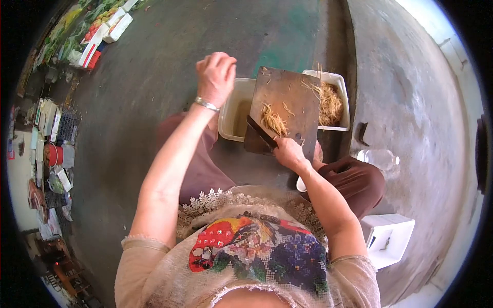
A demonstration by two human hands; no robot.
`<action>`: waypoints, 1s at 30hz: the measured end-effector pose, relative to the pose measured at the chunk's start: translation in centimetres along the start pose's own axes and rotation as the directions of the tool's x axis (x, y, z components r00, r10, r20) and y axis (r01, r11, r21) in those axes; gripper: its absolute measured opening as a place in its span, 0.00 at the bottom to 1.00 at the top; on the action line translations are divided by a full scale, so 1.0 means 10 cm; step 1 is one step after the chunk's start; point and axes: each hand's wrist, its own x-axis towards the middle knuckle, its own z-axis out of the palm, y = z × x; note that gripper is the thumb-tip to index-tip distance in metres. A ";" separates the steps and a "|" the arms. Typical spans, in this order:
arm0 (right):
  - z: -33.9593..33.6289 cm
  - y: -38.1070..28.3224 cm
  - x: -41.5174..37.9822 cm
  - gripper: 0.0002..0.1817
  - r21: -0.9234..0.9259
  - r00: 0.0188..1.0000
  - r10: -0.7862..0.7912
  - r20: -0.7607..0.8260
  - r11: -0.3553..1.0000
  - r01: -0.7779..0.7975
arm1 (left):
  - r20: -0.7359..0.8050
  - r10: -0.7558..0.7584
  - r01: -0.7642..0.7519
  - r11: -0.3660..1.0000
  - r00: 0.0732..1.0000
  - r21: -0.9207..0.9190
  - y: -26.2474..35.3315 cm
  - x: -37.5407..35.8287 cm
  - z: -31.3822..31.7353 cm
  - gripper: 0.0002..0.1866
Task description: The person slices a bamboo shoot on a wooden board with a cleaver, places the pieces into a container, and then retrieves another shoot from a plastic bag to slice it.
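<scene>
My right hand (289, 153) is wrapped round the handle of a dark-bladed knife (261, 132), whose blade lies over the lower left of a wooden cutting board (303, 97). Beside the blade is a small heap of pale yellowish strips (273, 120), with a few loose strips farther up the board. My left hand (215, 77), with a silver bracelet at the wrist, is raised left of the board, its fingers curled; what they hold, if anything, is too small to tell. The board rests across two white tubs.
The left tub (226, 115) looks mostly bare inside; the right tub (345, 110) holds tangled roots. A clear plastic bottle (379, 158) and a white foam box (395, 231) are at the right. Vegetable boxes (119, 27) stand upper left, with crates and bags below.
</scene>
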 end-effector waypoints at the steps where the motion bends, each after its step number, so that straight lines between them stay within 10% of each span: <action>1: -0.07 0.04 -0.01 0.13 0.015 1.000 -0.018 -0.001 1.000 0.018 | -0.002 -0.011 0.011 1.000 1.000 0.012 -0.09 -0.03 -0.02 0.05; 4: -0.30 0.21 0.08 0.14 -0.083 0.998 0.044 0.035 0.996 -0.041 | 0.034 -0.064 0.064 0.998 0.997 0.012 -0.19 -0.21 0.06 0.05; 6: -0.58 0.25 0.11 0.14 -0.020 0.997 0.070 -0.026 0.997 -0.071 | 0.229 -0.427 0.484 0.791 0.875 -0.373 -0.13 -0.25 0.15 0.04; 20: -1.39 1.04 0.66 0.14 -0.022 0.868 0.364 -0.337 0.919 -0.394 | 0.301 -0.258 0.350 0.885 0.918 -0.308 0.16 -0.08 0.30 0.04; 22: -1.12 0.95 0.77 0.14 0.105 0.934 0.224 -0.279 0.974 -0.202 | 0.297 -0.215 0.306 0.901 0.930 -0.307 0.19 -0.04 0.31 0.04; 23: -1.22 0.52 0.65 0.13 0.386 0.944 0.329 -0.004 0.871 -0.302 | 0.293 -0.222 0.312 0.897 0.930 -0.312 0.20 -0.03 0.31 0.04; 30: -0.82 0.33 0.74 0.15 0.385 0.956 0.145 0.256 0.892 -0.238 | 0.336 -0.236 0.342 0.890 0.912 -0.303 0.21 -0.05 0.30 0.04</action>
